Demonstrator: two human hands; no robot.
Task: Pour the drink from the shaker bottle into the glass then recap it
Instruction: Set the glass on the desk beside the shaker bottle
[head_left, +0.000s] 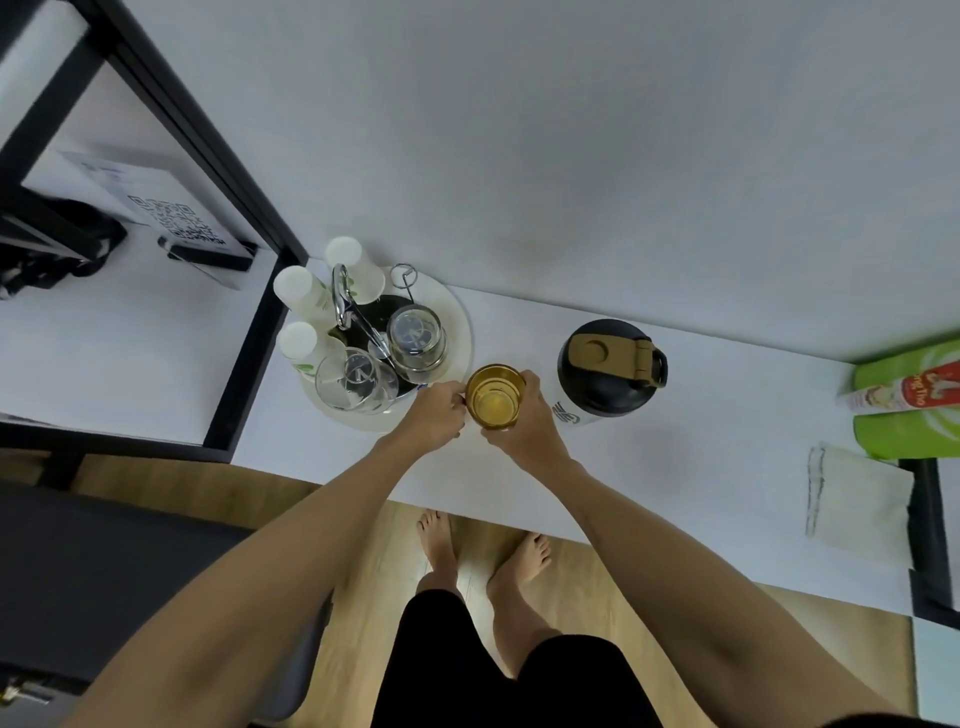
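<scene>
A clear glass (493, 397) holding amber drink stands on the white counter (675, 441), between my two hands. My right hand (524, 421) wraps around its right side. My left hand (434, 413) touches its left side with curled fingers. The shaker bottle (605, 366) stands upright just right of the glass, its black lid on and its tan flip cap closed. Nothing is held over the bottle.
A round tray (462, 332) left of the glass carries two empty glasses (418, 338), paper cups (298, 288) and tongs. Black shelf frame (249, 353) stands at the left. Green packets (909, 400) and a folded napkin (857, 499) lie at the right. Wall is close behind.
</scene>
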